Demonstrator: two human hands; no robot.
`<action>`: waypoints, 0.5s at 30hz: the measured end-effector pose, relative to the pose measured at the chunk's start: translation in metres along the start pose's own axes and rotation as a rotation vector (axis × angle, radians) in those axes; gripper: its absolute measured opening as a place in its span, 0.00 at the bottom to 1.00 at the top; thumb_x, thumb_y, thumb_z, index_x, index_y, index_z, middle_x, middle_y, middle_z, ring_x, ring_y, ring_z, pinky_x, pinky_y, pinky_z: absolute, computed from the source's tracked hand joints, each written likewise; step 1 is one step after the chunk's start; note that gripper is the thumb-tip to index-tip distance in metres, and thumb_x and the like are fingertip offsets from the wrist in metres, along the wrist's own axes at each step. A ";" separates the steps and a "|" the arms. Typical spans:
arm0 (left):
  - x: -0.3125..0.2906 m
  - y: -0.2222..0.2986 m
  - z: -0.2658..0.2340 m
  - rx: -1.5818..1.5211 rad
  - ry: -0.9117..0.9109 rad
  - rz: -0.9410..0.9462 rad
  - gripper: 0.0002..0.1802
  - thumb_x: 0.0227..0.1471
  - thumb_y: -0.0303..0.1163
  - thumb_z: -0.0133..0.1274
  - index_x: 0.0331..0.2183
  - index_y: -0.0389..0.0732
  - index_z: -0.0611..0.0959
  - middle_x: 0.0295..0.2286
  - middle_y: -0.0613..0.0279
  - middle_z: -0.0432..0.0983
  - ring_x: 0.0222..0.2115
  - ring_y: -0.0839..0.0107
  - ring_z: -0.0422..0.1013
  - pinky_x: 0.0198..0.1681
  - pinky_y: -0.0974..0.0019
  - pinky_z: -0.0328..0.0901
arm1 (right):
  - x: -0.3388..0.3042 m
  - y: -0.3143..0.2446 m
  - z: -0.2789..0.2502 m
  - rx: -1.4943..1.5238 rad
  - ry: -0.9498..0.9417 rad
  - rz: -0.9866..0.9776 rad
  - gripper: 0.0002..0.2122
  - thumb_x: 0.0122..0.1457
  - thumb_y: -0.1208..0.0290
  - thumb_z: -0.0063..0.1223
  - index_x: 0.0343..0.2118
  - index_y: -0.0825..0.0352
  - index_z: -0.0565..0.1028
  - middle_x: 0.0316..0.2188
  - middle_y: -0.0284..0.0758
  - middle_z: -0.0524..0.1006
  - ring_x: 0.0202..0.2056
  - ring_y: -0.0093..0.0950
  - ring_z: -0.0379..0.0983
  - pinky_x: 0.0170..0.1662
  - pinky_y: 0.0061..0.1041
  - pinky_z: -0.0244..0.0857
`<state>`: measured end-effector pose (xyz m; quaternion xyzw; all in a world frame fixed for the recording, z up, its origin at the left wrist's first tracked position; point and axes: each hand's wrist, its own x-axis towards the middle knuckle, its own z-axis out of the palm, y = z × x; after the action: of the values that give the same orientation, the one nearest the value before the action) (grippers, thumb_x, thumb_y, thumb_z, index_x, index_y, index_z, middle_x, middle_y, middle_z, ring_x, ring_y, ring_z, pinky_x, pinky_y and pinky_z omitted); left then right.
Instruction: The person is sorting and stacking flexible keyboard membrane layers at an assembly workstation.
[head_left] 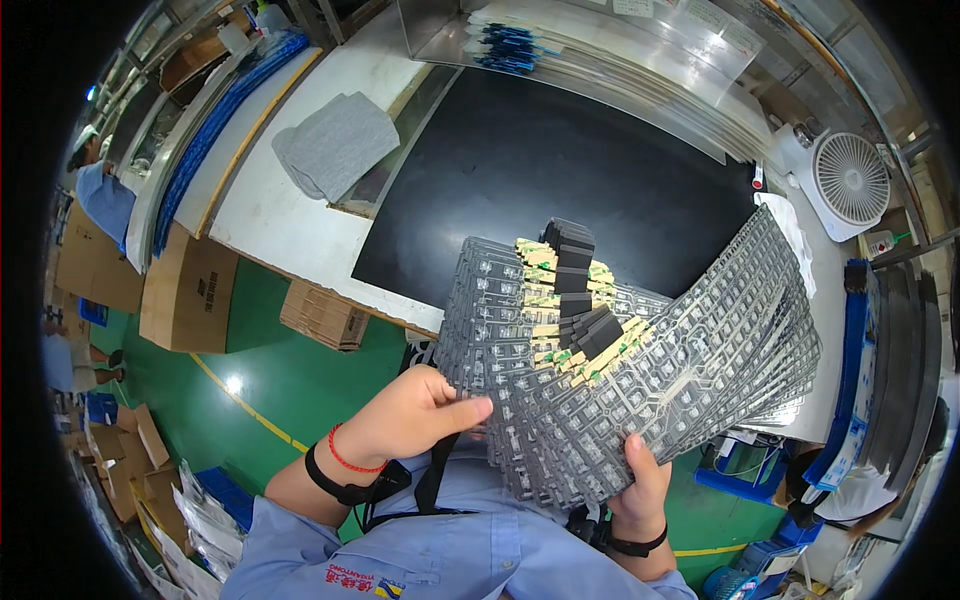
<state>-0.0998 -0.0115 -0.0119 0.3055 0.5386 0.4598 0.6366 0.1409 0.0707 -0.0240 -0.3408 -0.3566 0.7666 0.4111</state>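
Observation:
A fanned-out stack of keyboard membrane sheets (640,390) spreads between my two hands, over the near edge of the bench. The sheets are grey and translucent with dark printed traces. Black tails (573,275) and yellowish tape strips with green marks (540,262) gather near the middle of the fan. My left hand (440,405) pinches the left edge, thumb on top. At the lower edge my right hand (640,480) grips the fan, its thumb on the face and its other fingers hidden underneath.
A black mat (480,150) covers the bench behind the sheets. Grey folded cloth (340,145) lies at the left, and a white fan (845,180) stands at the right. Clear sheets (650,90) are stacked at the back. Cardboard boxes (190,290) stand on the green floor.

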 end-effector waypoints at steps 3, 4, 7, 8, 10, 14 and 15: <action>0.003 -0.008 -0.002 -0.208 0.039 -0.017 0.17 0.57 0.35 0.46 0.27 0.30 0.81 0.24 0.63 0.76 0.26 0.79 0.70 0.32 0.76 0.64 | 0.000 0.001 0.000 0.002 -0.011 -0.012 0.26 0.53 0.71 0.48 0.55 0.74 0.55 0.49 0.45 0.66 0.49 0.36 0.66 0.52 0.35 0.59; 0.004 -0.009 -0.002 -0.287 0.054 -0.021 0.17 0.57 0.35 0.46 0.27 0.30 0.80 0.24 0.64 0.76 0.26 0.80 0.70 0.32 0.76 0.64 | 0.000 0.002 -0.001 -0.005 -0.010 -0.016 0.26 0.54 0.71 0.47 0.55 0.74 0.55 0.49 0.45 0.66 0.49 0.36 0.66 0.52 0.35 0.59; -0.001 -0.005 -0.001 0.029 -0.009 0.028 0.17 0.57 0.35 0.45 0.28 0.30 0.80 0.24 0.64 0.76 0.26 0.79 0.70 0.32 0.75 0.64 | 0.000 0.004 -0.002 -0.003 -0.022 -0.035 0.26 0.54 0.71 0.47 0.55 0.74 0.55 0.50 0.45 0.66 0.49 0.36 0.66 0.53 0.35 0.59; -0.001 -0.005 0.000 0.014 -0.016 0.041 0.17 0.57 0.35 0.45 0.28 0.30 0.80 0.24 0.64 0.76 0.26 0.79 0.70 0.32 0.75 0.64 | -0.001 0.003 -0.002 0.000 -0.024 -0.036 0.26 0.54 0.71 0.47 0.55 0.74 0.55 0.50 0.45 0.66 0.49 0.36 0.65 0.53 0.35 0.59; -0.001 -0.004 0.002 -0.015 -0.024 0.066 0.17 0.57 0.35 0.45 0.29 0.31 0.80 0.25 0.63 0.76 0.26 0.79 0.69 0.31 0.75 0.64 | -0.002 0.002 0.000 0.009 -0.031 -0.034 0.26 0.54 0.71 0.47 0.55 0.74 0.55 0.50 0.45 0.66 0.49 0.36 0.65 0.53 0.35 0.59; 0.003 -0.015 -0.003 -0.181 0.022 -0.012 0.15 0.56 0.35 0.47 0.30 0.31 0.80 0.25 0.63 0.77 0.27 0.80 0.69 0.32 0.74 0.65 | -0.002 0.002 -0.001 0.001 -0.026 -0.039 0.27 0.54 0.71 0.47 0.55 0.74 0.55 0.49 0.45 0.66 0.49 0.36 0.65 0.53 0.35 0.58; 0.001 -0.012 -0.003 -0.075 0.000 -0.009 0.15 0.56 0.35 0.47 0.30 0.31 0.80 0.26 0.63 0.77 0.27 0.80 0.69 0.32 0.74 0.65 | -0.001 0.002 0.000 0.006 -0.023 -0.037 0.27 0.53 0.71 0.48 0.55 0.74 0.55 0.49 0.45 0.66 0.49 0.36 0.65 0.53 0.35 0.58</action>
<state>-0.0997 -0.0154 -0.0235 0.2789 0.5225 0.4768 0.6495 0.1404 0.0690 -0.0256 -0.3241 -0.3651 0.7638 0.4223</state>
